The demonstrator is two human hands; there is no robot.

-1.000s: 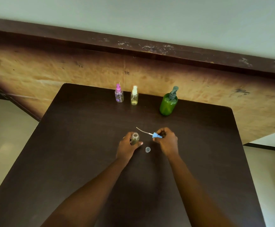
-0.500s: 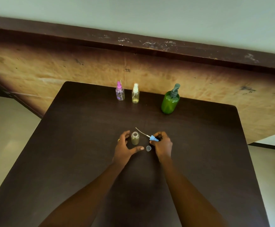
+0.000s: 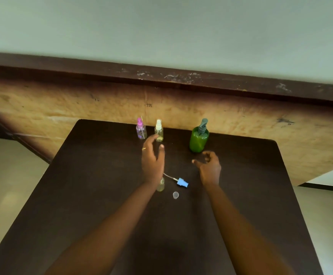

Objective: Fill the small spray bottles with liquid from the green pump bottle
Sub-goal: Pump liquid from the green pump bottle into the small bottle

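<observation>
A: What lies around the hands on the counter (image 3: pixel 82 195)?

B: In the middle, a blue spray head (image 3: pixel 182 182) on its side, a clear cap (image 3: pixel 175 195) just nearer than it, and an open small bottle (image 3: pixel 160 184) standing upright. The left wrist crosses that bottle's top and hides its neck. A wooden panel (image 3: pixel 261 120) rises behind the far edge.

A: Which way does the spray head point?

B: Its long axis runs slantwise: blue end toward the right edge, thin dip tube toward the left edge and slightly farther, ending by the wrist.

A: And the green pump bottle (image 3: pixel 199 138)?

B: Upright at the far edge, right of the middle, grey pump on top. I cannot tell which way the spout faces. Left of it along that edge stand a cream-capped spray bottle (image 3: pixel 159 131) and a pink-capped spray bottle (image 3: pixel 141 129), both upright.

A: The hands?

B: The left hand (image 3: pixel 152 159), with a ring (image 3: pixel 144 149), is wide, fingers straight, its fingertips overlapping the cream-capped bottle's base; whether they touch I cannot tell. The right hand (image 3: pixel 209 165) is loosely curled and empty, just nearer than the green bottle, apart from it
</observation>
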